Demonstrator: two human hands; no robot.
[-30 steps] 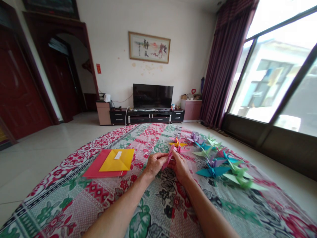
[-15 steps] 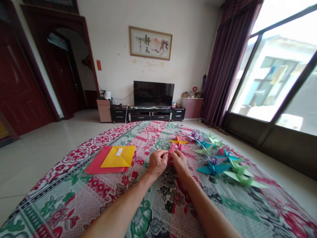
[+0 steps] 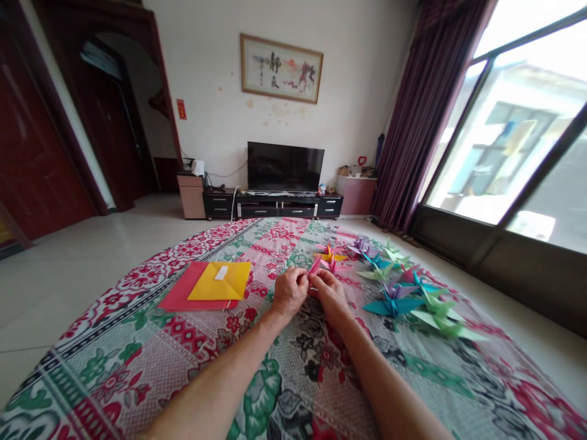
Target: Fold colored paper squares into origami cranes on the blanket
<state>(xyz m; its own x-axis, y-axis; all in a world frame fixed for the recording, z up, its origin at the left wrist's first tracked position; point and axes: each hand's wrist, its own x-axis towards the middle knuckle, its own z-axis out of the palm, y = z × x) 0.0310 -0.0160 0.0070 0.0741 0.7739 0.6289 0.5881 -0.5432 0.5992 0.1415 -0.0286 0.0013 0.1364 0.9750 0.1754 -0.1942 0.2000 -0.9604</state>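
Observation:
Between my two hands is a small piece of folded pink paper [image 3: 315, 265], its pointed end sticking up past the fingertips. My left hand [image 3: 290, 291] pinches it from the left, thumb against curled fingers. From the right, my right hand [image 3: 329, 294] grips it with thumb and fingertips; the lower part of the paper is hidden by the fingers. Just beyond the hands sit a yellow-orange paper crane [image 3: 329, 254] and a pink paper crane [image 3: 334, 266]. Right of my right hand lies a blue paper crane [image 3: 393, 305].
Several green, purple and blue cranes, among them a green crane [image 3: 438, 315], spread over the table's right side. A yellow paper sheet [image 3: 229, 287] lies on red paper sheets [image 3: 177, 297] at left. A floral tablecloth [image 3: 261, 391] covers the table. A television [image 3: 285, 167] stands beyond.
The pink paper has turned between my fingers, its tip now leaning up and to the right. My right fingers have shifted slightly. The whole view has tilted a little.

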